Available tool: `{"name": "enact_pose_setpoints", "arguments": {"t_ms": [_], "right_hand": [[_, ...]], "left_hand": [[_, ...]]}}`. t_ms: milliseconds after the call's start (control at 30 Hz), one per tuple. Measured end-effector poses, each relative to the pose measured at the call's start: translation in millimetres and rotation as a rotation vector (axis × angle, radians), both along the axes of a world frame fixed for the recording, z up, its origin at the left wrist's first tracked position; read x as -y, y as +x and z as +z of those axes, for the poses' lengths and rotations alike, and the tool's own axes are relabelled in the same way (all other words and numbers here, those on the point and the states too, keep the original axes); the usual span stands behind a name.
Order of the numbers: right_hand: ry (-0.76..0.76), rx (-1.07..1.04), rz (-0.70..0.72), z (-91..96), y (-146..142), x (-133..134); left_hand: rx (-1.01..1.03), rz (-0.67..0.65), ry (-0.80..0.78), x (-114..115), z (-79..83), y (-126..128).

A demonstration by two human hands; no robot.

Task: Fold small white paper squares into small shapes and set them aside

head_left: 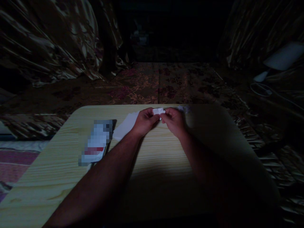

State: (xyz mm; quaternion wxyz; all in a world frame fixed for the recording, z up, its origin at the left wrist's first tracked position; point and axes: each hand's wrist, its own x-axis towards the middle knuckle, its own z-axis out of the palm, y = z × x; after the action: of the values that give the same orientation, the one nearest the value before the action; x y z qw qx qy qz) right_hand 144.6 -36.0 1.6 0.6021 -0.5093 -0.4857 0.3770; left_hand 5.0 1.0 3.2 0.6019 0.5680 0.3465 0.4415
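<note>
Near the far edge of the wooden table, a small folded piece of white paper is held between my two hands. My left hand pinches its left side, thumb toward me. On the other side my right hand grips the right end with thumb and fingers. Creases show on the paper's face, though its lower part is hidden behind my thumbs. White paper sheets lie flat on the table, partly covered by my left hand and wrist.
Left of my forearm lies a blurred-out flat item, pale with a red band. A crumpled whitish scrap rests beyond my right hand. Past the table are patterned brown fabric, curtains and a white lamp with a cord. The light is dim.
</note>
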Motion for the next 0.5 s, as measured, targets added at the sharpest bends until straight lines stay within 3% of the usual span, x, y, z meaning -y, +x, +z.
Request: {"name": "enact_pose_setpoints", "arguments": {"t_ms": [500], "right_hand": [[0.003,0.032,-0.024,-0.5,2.1,1.3]], "left_hand": [[-0.008,-0.037,0.039,1.3,1.7,-1.9]]}}
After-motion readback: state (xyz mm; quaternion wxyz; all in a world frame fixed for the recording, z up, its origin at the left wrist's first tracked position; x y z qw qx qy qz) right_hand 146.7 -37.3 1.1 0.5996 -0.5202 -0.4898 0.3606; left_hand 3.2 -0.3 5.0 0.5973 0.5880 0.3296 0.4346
